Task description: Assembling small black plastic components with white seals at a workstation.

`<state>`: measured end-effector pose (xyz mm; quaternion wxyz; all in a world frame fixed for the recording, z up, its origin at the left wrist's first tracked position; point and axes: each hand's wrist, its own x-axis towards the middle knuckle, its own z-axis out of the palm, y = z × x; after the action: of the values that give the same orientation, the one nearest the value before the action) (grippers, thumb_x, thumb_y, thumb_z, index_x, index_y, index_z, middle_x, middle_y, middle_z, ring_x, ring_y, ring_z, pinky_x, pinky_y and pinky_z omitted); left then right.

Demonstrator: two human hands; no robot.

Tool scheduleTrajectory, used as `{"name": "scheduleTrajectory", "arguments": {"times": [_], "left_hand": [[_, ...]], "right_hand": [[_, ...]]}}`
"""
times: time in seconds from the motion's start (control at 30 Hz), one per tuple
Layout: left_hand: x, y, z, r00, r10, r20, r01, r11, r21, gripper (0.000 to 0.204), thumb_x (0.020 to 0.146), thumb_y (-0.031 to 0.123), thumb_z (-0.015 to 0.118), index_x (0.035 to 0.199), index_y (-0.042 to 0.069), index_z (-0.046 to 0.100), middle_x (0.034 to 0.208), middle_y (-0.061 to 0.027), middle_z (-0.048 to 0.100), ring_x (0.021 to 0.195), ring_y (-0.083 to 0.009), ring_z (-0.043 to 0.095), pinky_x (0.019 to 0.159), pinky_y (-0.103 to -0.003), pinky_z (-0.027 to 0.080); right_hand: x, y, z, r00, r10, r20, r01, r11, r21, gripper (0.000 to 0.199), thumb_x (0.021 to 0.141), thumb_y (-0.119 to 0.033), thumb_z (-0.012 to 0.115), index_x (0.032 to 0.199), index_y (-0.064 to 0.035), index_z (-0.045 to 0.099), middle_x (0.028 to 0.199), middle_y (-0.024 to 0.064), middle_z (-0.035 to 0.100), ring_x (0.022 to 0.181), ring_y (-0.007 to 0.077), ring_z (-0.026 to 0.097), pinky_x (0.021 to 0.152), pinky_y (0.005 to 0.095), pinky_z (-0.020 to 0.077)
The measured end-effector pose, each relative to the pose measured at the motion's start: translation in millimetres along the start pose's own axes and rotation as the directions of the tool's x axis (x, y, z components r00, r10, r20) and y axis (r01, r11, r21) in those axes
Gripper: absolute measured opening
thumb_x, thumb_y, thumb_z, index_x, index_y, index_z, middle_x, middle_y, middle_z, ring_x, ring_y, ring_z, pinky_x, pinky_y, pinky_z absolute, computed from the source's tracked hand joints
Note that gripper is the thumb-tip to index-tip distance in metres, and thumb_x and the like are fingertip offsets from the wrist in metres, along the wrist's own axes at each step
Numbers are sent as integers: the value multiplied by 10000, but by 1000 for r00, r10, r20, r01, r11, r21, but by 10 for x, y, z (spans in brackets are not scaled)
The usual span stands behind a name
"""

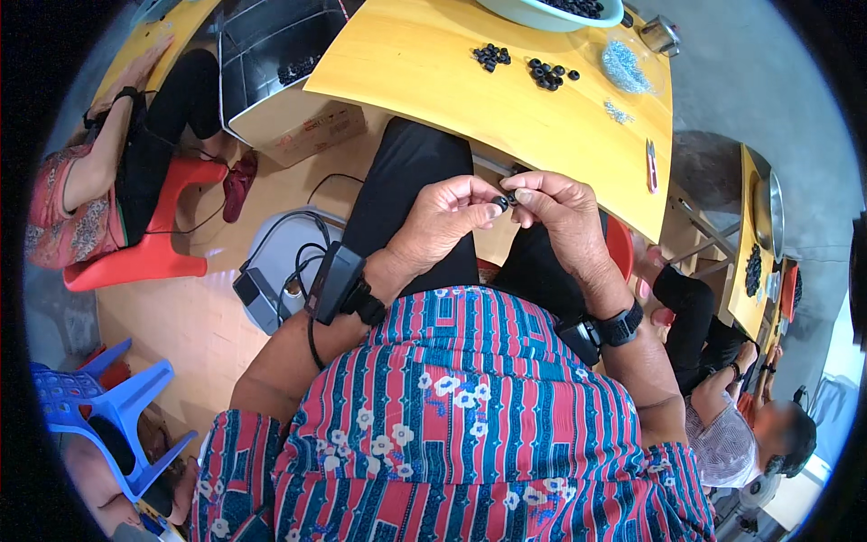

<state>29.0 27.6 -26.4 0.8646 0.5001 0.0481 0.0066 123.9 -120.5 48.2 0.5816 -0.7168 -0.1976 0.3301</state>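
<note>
Both hands work above the lap, just off the near edge of a yellow table [406, 86]. The left hand [442, 221] pinches a small black piece [502, 204] between thumb and forefinger, the grip nearly closed. The right hand [560, 217] is likewise drawn to a narrow pinch, its fingertips meeting the left's at a dark bit; whether this is a second piece cannot be told.

Containers: at the table's far edge, a pale green bowl [515, 13], cut off by the frame, holds a mass of black pieces. Right of it, a clear shallow dish [656, 79] contains a heap of tiny pale-blue, glinting parts [625, 65]; a few similar parts [619, 112] lie loose just beside it. A metal cup [662, 36] stands beyond; its contents are hidden. Left of the table, a cardboard carton [316, 134] bears a black-lined tray [257, 54] with small dark pieces gathered in one corner.

Two loose clusters of black pieces, left [490, 58] and right [547, 74], lie before the bowl. Red-handled snips [652, 169] rest near the right edge.
</note>
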Motion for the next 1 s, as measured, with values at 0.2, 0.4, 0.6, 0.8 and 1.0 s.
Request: {"name": "scheduleTrajectory", "arguments": {"times": [0.2, 0.4, 0.6, 0.8, 1.0], "left_hand": [[9, -15, -22, 999, 24, 22, -23, 1000, -19, 167, 876, 114, 610, 1014, 21, 602, 922, -19, 606, 841, -83, 556, 772, -253, 476], [26, -24, -38, 999, 31, 27, -31, 999, -26, 168, 873, 111, 613, 1013, 18, 601, 917, -23, 605, 830, -87, 557, 771, -246, 473], [27, -22, -17, 999, 21, 23, -20, 999, -47, 166, 872, 91, 609, 1018, 14, 597, 926, -30, 607, 849, -95, 568, 776, -255, 485], [14, -34, -15, 1000, 14, 11, -14, 999, -33, 171, 869, 87, 613, 1020, 9, 595, 933, -34, 609, 851, -96, 571, 777, -251, 488], [35, -22, -34, 1000, 8, 20, -8, 1000, -20, 172, 866, 82, 614, 1016, 0, 596, 916, -34, 612, 834, -95, 574, 763, -249, 488]], "right_hand": [[21, 38, -5, 1000, -7, 1, 7, 1000, 19, 146, 855, -29, 586, 969, 6, 670, 735, 16, 625, 638, 72, 541, 628, 206, 448], [47, 116, -14, 999, -44, -3, 44, 999, 19, 141, 849, -17, 584, 959, 6, 669, 749, 20, 633, 648, 74, 551, 632, 209, 456], [32, 87, -10, 999, -51, -19, 50, 999, -13, 136, 841, -1, 584, 947, 4, 669, 753, 20, 633, 649, 74, 556, 634, 212, 462], [35, 111, -7, 996, -85, -11, 84, 996, -29, 138, 838, 12, 583, 946, 0, 668, 770, 22, 631, 652, 75, 558, 626, 215, 470], [35, 81, 26, 995, -98, -27, 95, 990, -106, 129, 837, 17, 586, 935, 4, 667, 790, 30, 632, 653, 77, 562, 620, 213, 475]]}}
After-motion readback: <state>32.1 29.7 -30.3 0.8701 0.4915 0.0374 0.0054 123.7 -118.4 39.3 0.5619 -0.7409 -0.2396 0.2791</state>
